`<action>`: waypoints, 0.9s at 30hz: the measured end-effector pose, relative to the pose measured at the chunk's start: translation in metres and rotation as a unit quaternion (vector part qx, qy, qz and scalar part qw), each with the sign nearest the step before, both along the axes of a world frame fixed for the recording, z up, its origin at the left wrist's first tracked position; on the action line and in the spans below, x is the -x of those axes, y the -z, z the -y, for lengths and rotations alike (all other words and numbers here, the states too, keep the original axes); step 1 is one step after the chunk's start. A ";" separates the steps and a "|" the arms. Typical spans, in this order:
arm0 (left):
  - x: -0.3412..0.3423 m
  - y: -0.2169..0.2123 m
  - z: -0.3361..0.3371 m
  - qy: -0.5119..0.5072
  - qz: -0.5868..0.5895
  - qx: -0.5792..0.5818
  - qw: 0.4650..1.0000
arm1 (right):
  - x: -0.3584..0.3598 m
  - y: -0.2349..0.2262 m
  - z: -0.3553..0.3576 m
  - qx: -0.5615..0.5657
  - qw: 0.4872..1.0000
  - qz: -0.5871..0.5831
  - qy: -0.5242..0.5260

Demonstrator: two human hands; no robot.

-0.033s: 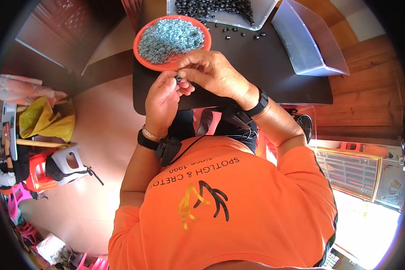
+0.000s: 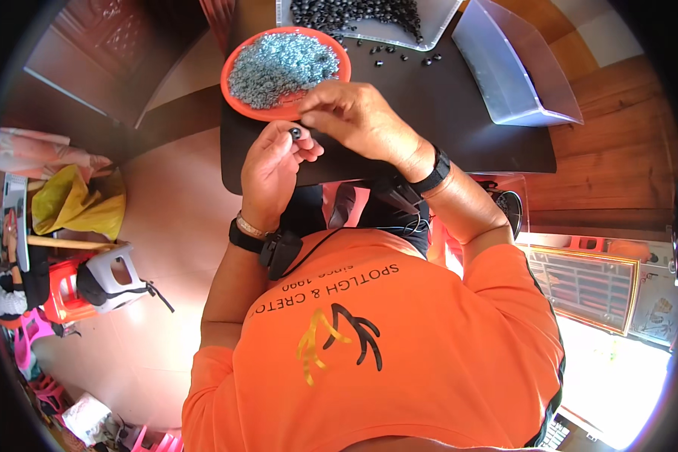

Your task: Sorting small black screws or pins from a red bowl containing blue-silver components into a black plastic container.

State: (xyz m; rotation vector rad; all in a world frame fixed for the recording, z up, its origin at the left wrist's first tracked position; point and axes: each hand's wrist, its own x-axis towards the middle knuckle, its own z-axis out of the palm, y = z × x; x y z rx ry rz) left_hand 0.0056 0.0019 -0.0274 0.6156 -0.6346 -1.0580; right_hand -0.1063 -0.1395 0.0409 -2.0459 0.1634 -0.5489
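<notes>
A dark brown, smooth-topped table (image 2: 497,151) carries everything in use; at its right stands a translucent, pale plastic bin with sloping walls (image 2: 497,83); at the far edge lies a clear, rectangular plastic container (image 2: 438,16) with a heap of small, glossy black pieces (image 2: 361,15) inside; to its left, a round, orange-red plastic dish (image 2: 275,114) holds a broad mound of tiny, silvery-grey, shiny pieces (image 2: 279,68).

The right hand (image 2: 361,120) is bent, thumb and forefinger close together, just beside the left fingertips; whether it grips anything small cannot be told; the left hand (image 2: 266,169), palm turned up, pinches one small, dark, rounded piece (image 2: 295,133) at its fingertips, near the dish's front rim.

Smallest of all, a few loose black beads (image 2: 426,62) lie beside the container; judging by the full-looking heaps, much remains to be handled; one piece is in hand, and how many are finished cannot be told.
</notes>
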 end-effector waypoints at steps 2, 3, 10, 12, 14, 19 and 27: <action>-0.002 0.000 0.000 0.006 0.006 0.013 1.000 | 0.006 0.001 0.021 0.109 0.991 0.005 0.081; -0.002 -0.001 -0.002 0.005 0.007 0.010 1.000 | 0.009 -0.002 0.036 0.160 0.979 0.025 0.124; -0.002 -0.003 0.002 0.017 0.009 0.007 1.000 | 0.050 -0.003 0.166 0.269 0.889 -0.180 0.322; -0.002 -0.004 0.001 0.020 0.007 0.008 1.000 | 0.050 0.005 0.176 0.278 0.872 -0.228 0.333; -0.002 -0.003 0.001 0.019 0.004 0.008 1.000 | 0.047 0.011 0.179 0.313 0.863 -0.244 0.314; -0.003 -0.003 -0.001 0.019 0.012 0.007 1.000 | 0.033 0.019 0.155 0.227 0.929 -0.196 0.214; -0.003 -0.004 0.001 0.017 0.004 0.005 1.000 | 0.013 0.028 0.148 0.385 0.891 -0.185 0.153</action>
